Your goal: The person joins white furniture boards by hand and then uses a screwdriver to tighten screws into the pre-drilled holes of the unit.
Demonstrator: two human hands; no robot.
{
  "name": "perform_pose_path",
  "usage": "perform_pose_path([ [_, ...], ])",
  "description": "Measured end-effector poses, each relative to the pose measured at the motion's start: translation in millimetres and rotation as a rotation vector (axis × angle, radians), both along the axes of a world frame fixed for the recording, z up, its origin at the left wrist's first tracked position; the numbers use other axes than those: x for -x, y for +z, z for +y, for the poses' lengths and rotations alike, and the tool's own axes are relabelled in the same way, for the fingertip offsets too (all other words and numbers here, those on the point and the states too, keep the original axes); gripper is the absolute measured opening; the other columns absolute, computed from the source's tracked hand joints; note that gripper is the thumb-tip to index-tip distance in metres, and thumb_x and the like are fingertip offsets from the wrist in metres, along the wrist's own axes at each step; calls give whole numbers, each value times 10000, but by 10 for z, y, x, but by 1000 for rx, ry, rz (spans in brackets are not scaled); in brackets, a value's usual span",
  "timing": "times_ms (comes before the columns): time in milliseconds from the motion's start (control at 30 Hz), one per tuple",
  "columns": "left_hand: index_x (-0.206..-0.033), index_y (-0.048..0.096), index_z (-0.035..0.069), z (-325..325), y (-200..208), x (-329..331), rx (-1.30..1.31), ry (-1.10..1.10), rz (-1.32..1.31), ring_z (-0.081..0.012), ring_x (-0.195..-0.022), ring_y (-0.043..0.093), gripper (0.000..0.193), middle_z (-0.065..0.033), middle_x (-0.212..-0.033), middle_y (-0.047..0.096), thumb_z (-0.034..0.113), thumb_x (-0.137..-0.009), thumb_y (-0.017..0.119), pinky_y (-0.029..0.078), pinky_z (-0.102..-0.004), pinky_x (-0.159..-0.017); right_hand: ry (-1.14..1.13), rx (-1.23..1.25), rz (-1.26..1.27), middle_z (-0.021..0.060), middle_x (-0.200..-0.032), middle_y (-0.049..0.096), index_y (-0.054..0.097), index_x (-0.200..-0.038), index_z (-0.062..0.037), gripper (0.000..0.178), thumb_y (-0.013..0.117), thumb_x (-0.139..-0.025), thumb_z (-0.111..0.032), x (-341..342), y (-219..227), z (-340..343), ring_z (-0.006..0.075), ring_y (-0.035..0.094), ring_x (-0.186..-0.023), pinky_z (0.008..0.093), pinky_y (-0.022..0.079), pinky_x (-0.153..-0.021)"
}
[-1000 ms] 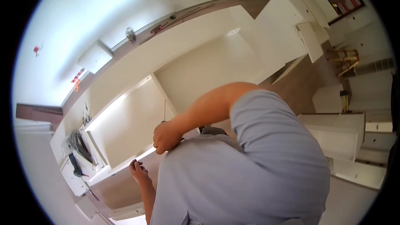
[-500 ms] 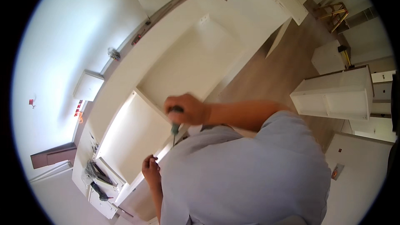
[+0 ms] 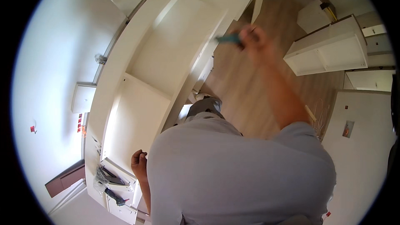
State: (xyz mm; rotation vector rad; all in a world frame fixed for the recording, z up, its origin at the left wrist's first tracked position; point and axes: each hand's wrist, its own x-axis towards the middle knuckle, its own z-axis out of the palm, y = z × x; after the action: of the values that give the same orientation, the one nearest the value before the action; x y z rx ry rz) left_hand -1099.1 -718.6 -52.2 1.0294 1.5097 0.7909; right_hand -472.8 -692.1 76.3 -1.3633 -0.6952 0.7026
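Note:
Out over the floor to the right, my right hand [image 3: 255, 43] is closed round a screwdriver [image 3: 228, 38] with a green and black handle. Motion blurs both, and the blade hardly shows. My left hand [image 3: 139, 163] is at the near end of a long white cabinet carcass [image 3: 146, 86], its fingers curled in a pinch. Anything small between them is hidden. The carcass lies with its open side up and a divider across it.
Beyond my left hand, a clear plastic bag [image 3: 100, 180] and a dark tool [image 3: 115, 197] lie on white panels. Another white cabinet [image 3: 329, 56] stands right on the wood floor [image 3: 239, 100]. A small white box [image 3: 83, 98] is by the left wall.
My right hand has swung up and right, away from the carcass, taking the screwdriver from upright to sideways. My left hand stays pinched near the carcass. The view has shifted.

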Motion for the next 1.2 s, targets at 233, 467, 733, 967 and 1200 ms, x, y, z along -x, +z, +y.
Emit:
perform_pose_path([
  [233,-1199,662,37,81,480,45,58,-70,-133,-50,-558,428,245,-74,-939,689,237,-1096,564,338,-216,-473,715,163,503,100,-1241,693,638,-1221,-22,262,708,-976,-84,2530,-486,-545,152,703,-947,309,584,-853],
  [467,-1189,637,48,160,531,187,71,-100,-307,-59,-544,444,203,-67,-931,672,214,-1088,575,368,-217,-460,831,222,242,64,-1022,711,656,-1212,-15,281,709,-978,-160,3007,-404,-712,119,688,-864,284,570,-781],
  [733,-1161,655,3,149,662,208,21,-5,-267,-53,-559,452,169,-95,-928,705,109,-1034,618,365,-210,-491,930,316,182,64,-1055,709,650,-1223,-21,247,665,-1005,-136,3097,-312,-625,130,688,-900,300,576,-807],
  [967,-1128,709,-29,252,733,217,9,-133,-19,-58,-639,547,175,-105,-924,761,39,-973,669,432,-216,-569,1012,298,336,108,-1298,651,617,-1291,9,265,581,-1037,-58,3038,-596,-423,171,674,-1056,327,575,-909],
  [1200,-1105,737,-27,516,982,372,-23,-317,105,-69,-707,586,170,-64,-879,749,43,-953,705,458,-220,-625,1609,407,-275,128,-1161,715,569,-1426,-26,480,678,-984,-177,3226,-731,92,223,687,-1026,374,537,-923],
])
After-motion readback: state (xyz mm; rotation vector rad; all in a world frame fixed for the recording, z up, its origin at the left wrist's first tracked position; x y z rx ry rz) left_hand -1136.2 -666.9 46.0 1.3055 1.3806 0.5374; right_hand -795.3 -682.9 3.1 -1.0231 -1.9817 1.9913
